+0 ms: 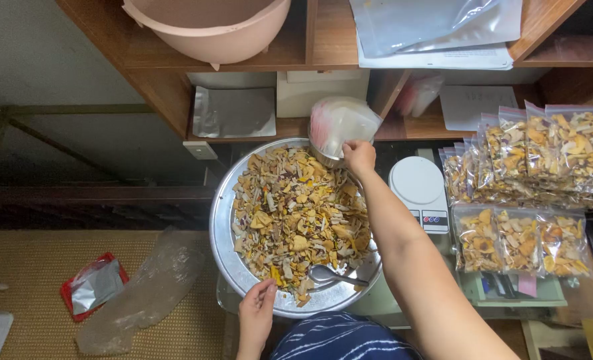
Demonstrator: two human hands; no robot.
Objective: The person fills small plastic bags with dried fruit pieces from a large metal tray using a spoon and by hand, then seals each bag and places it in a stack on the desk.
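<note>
A large round metal tray holds a heap of dried, yellow-brown chips and slices. My left hand rests on the tray's near rim, fingers pinched at the edge of the heap. My right hand reaches to the far side and grips a stack of clear zip bags standing in a small metal bowl. A metal spoon lies on the tray near the front.
A white kitchen scale stands right of the tray. Several filled zip bags pile at the far right. A pink basin sits on the wooden shelf above. Crumpled plastic and a red pouch lie on the mat, left.
</note>
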